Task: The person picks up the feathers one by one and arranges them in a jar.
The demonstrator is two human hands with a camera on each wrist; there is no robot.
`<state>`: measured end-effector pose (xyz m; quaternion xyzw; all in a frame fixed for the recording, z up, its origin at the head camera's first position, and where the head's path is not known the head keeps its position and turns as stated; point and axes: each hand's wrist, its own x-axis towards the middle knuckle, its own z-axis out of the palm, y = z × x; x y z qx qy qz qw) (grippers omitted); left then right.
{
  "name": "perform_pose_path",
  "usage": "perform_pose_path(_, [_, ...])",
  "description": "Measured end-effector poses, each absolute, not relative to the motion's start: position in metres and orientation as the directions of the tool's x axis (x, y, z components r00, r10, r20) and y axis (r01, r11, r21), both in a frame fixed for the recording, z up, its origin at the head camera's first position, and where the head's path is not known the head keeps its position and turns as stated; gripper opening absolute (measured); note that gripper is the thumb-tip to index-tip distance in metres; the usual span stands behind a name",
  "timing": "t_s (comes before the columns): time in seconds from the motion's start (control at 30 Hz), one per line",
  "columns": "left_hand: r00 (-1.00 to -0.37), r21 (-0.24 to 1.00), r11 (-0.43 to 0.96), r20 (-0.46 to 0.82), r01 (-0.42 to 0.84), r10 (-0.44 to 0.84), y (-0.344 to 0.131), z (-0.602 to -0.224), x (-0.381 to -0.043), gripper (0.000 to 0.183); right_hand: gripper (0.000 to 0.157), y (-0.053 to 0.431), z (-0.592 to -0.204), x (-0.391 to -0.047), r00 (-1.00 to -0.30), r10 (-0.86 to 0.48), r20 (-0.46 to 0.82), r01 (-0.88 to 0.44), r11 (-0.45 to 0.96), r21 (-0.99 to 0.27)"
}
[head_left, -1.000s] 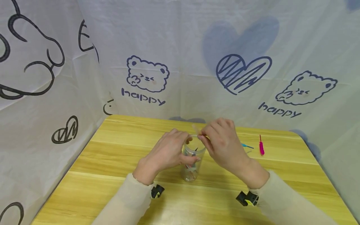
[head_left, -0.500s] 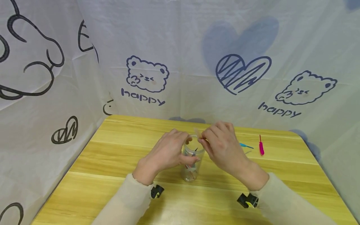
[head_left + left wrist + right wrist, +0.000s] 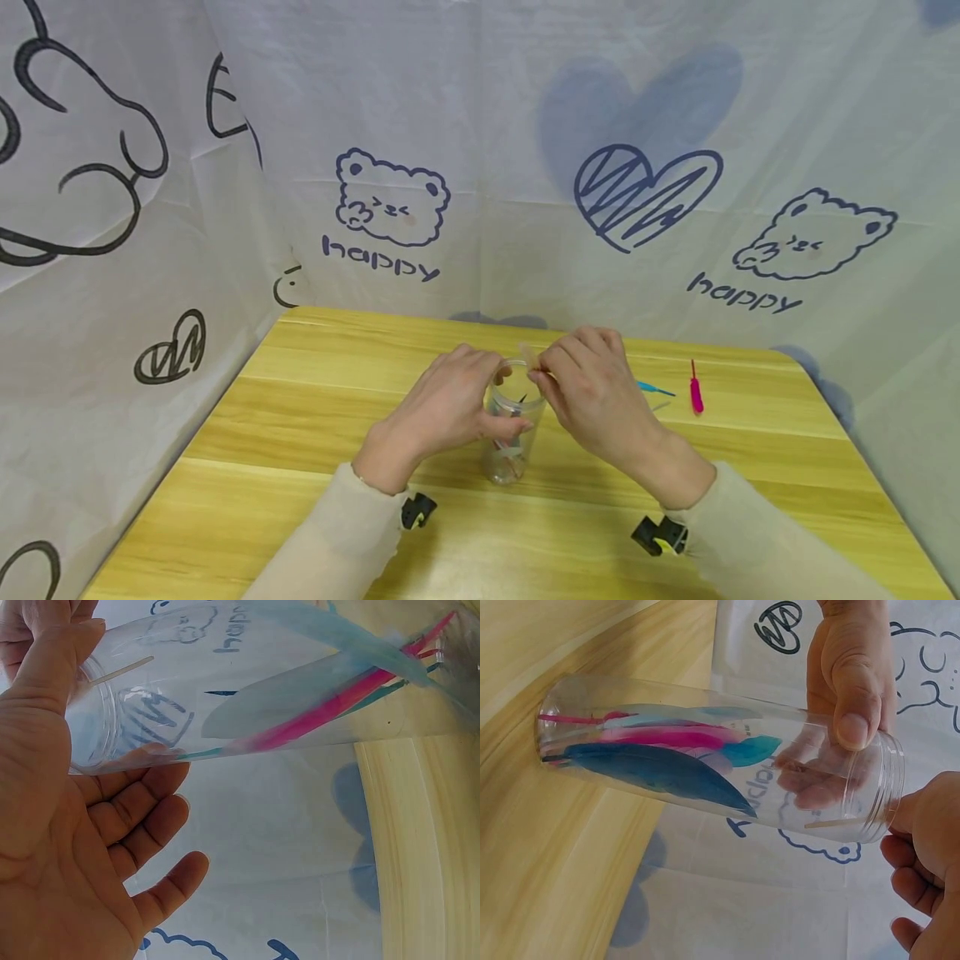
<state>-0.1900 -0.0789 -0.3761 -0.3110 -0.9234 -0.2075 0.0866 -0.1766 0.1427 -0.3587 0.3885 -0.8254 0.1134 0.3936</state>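
Note:
A clear plastic jar (image 3: pixel 504 477) stands upright on the table in the head view, its mouth uncovered. My left hand (image 3: pixel 444 398) grips it just below the threaded rim, thumb on the near side. Inside lean several feathers: a dark blue feather (image 3: pixel 660 774), a pink feather (image 3: pixel 667 736) and pale blue ones. At the mouth's right side, my right hand (image 3: pixel 596 379) pinches a pale feather (image 3: pixel 527 355) between thumb and fingers. That feather's thin quill (image 3: pixel 832 823) reaches down inside the jar mouth; much of its vane is hidden by my fingers.
Behind my right hand, a bright blue feather (image 3: pixel 657 388) and a small pale strip (image 3: pixel 661 406) lie on the wooden table (image 3: pixel 300 467). A magenta feather (image 3: pixel 697 395) lies further right. A printed white cloth (image 3: pixel 480 200) hangs along the table's back edge and left side.
My right hand has lowered slightly with the pale feather at the jar's rim, then stayed almost still. The left hand and the jar have kept their place.

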Motion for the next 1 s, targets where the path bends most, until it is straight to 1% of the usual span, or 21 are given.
perform_pose_path(0.57, [-0.791, 0.326, 0.721, 0.287, 0.611, 0.541, -0.0785, -0.3757, -0.1898, 0.058, 0.018, 0.1433, -0.3596, -0.1772, -0.4, -0.546, 0.736, -0.732, 0.674, 0.102])
perform_pose_path(1.0, [-0.788, 0.319, 0.721, 0.286, 0.615, 0.545, -0.0786, -0.3761, -0.1908, 0.059, 0.019, 0.1444, -0.3582, -0.1767, -0.393, -0.551, 0.736, -0.731, 0.672, 0.113])
